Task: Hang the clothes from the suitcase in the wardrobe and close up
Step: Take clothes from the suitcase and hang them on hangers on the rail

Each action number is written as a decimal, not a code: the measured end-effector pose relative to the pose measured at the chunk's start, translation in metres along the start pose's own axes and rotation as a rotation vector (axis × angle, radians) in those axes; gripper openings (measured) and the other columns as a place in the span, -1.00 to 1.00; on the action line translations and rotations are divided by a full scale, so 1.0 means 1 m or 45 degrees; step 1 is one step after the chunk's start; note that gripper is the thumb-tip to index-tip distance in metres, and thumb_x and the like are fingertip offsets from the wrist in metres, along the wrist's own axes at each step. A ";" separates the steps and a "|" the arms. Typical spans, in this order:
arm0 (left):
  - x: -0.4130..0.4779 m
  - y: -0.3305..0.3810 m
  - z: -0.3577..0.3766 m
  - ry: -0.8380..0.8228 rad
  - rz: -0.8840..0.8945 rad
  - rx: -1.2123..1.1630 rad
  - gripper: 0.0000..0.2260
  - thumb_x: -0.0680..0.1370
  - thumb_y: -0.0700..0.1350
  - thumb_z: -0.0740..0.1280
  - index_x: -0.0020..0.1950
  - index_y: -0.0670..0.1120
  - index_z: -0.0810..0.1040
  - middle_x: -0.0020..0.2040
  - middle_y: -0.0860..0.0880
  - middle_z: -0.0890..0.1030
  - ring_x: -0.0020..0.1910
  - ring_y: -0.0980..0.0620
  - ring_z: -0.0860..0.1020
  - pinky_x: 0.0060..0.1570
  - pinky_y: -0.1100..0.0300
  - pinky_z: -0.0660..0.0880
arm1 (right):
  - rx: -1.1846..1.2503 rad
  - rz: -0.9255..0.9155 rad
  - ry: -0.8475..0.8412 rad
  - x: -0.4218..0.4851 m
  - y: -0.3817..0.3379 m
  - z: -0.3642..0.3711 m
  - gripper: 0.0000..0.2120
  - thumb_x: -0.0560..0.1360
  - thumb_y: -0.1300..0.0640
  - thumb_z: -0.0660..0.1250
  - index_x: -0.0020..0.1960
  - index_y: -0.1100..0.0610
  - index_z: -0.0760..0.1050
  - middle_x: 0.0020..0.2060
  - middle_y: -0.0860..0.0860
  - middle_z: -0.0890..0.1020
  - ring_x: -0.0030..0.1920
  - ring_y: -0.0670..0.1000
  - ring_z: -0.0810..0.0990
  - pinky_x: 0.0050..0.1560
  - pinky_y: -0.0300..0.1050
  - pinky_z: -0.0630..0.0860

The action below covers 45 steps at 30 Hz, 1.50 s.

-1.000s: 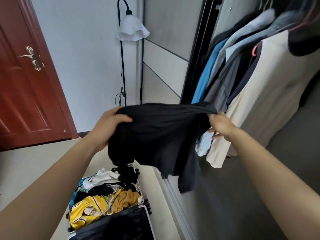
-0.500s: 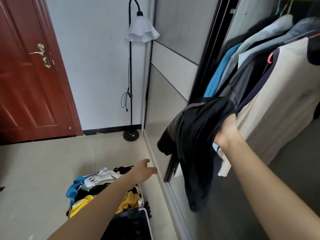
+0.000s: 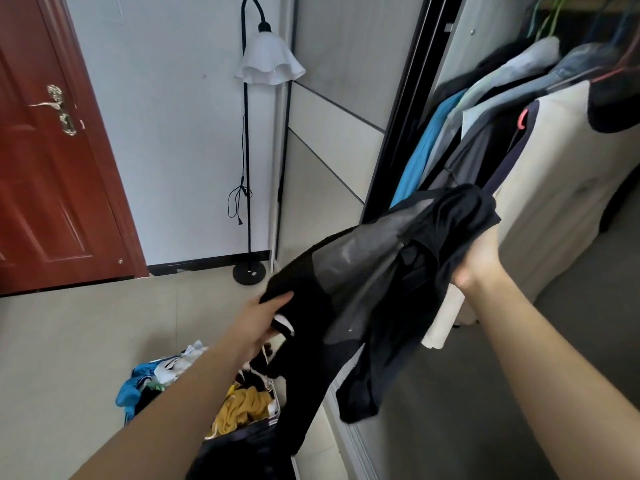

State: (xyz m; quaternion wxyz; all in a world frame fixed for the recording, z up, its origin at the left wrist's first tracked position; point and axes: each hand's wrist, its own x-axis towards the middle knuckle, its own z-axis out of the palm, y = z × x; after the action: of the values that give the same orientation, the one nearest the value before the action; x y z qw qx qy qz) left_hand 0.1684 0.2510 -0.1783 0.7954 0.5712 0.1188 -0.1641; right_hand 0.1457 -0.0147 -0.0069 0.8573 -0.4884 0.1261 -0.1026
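Midway, my left hand (image 3: 263, 320) at lower centre and my right hand (image 3: 481, 261) at centre right each grip one black garment (image 3: 381, 271), stretched between them before the open wardrobe (image 3: 405, 126), where hanging clothes (image 3: 554, 188) already fill the upper right, while the suitcase (image 3: 242, 448) below remains piled and unclosed.
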 end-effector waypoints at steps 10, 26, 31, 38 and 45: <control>-0.033 0.107 0.028 -0.173 0.438 0.471 -0.67 0.40 -0.39 0.40 0.05 -0.05 0.64 -0.07 -0.09 0.70 -0.05 -0.02 0.65 -0.01 0.18 0.57 | -1.720 0.561 -0.760 0.017 0.042 -0.059 -0.64 0.31 0.46 0.31 0.00 0.15 0.63 -0.03 0.05 0.67 0.03 0.00 0.63 -0.11 -0.19 0.56; -0.054 0.113 0.012 -0.323 0.362 1.375 -0.49 0.29 -0.26 0.46 0.20 0.01 0.46 0.04 -0.06 0.54 -0.12 0.00 0.54 -0.15 0.19 0.49 | -0.454 0.123 -0.421 0.010 0.094 0.004 -0.54 0.42 0.48 0.20 0.22 0.16 0.54 -0.01 0.12 0.70 0.00 0.09 0.68 -0.10 -0.11 0.60; -0.038 0.086 -0.024 -0.111 0.355 1.361 -0.70 0.41 0.01 0.44 -0.08 -0.23 0.60 -0.29 -0.03 0.55 -0.27 0.03 0.54 -0.20 0.18 0.41 | -0.192 -0.018 -0.480 0.009 0.073 0.018 -0.56 0.40 0.52 0.11 0.15 0.24 0.57 0.02 0.13 0.69 0.08 0.12 0.66 0.20 0.03 0.55; -0.050 0.092 -0.025 -0.327 0.251 0.728 -0.68 0.46 0.07 0.40 0.11 -0.09 0.65 0.02 -0.09 0.70 0.01 -0.04 0.66 0.10 0.14 0.52 | -0.276 -0.132 -0.309 0.014 0.052 -0.008 -0.57 0.36 0.61 0.19 0.15 0.34 0.52 -0.07 0.16 0.70 -0.05 0.12 0.69 -0.09 -0.05 0.61; -0.047 0.108 0.004 -0.213 0.195 0.612 -0.80 0.55 -0.01 0.35 0.00 -0.10 0.69 -0.06 -0.10 0.70 -0.09 0.03 0.66 -0.11 0.22 0.52 | -0.284 -0.030 -0.359 0.005 0.041 -0.056 -0.32 0.15 0.49 0.29 0.29 0.37 0.45 0.19 0.29 0.59 0.26 0.29 0.54 0.29 0.10 0.45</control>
State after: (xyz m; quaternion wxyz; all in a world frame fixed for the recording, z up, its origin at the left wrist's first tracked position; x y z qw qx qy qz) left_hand 0.1679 0.2852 -0.0651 0.6541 0.7355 -0.0335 -0.1735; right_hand 0.1347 -0.0413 -0.0706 0.8058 -0.5914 0.0093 -0.0286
